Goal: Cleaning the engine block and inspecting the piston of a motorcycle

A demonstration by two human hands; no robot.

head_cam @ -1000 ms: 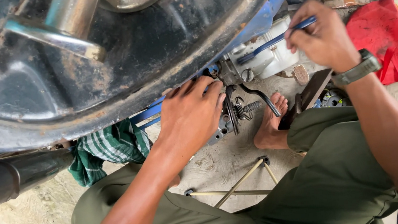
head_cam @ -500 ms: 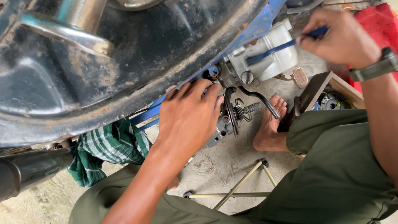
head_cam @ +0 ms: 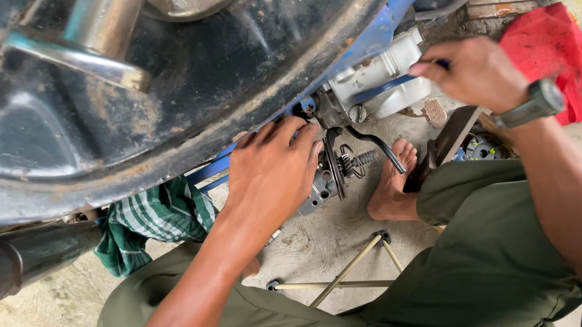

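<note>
**Down low: both hands on the machine's small metal assembly**

Now, the left hand [head_cam: 272,177] comes in from the near left, forearm angled up and away, palm down, fingers curled tight together and pressed against the grey metal assembly [head_cam: 329,173] that hangs beneath the blue frame tube [head_cam: 391,14]. Fingertips sit right at the black disc and spring, touching metal; whether they pinch a small part there I cannot tell, the knuckles hide it.

Over on the right, the right hand [head_cam: 476,74] is a closed fist, wrist bent, a grey wristwatch [head_cam: 539,102] on it. It grips a slim blue-handled tool [head_cam: 389,86], and that tool runs leftward across the pale metal housing [head_cam: 384,74] with its tip near the bolt just above the left hand's fingers. The forearm drops down toward the near right corner.

Overhead and filling the far left, a big black rusty fender [head_cam: 152,114] curves across. A green checked cloth [head_cam: 154,221] lies just left of the left wrist. A red rag [head_cam: 551,54] sits right of the fist, on the concrete floor [head_cam: 330,244]. A bare foot [head_cam: 392,192] rests below the assembly, a black bent lever [head_cam: 378,147] just above it. Olive trousers [head_cam: 480,258] fill the near ground, with a thin metal rod stand [head_cam: 342,275] between the knees.
</note>
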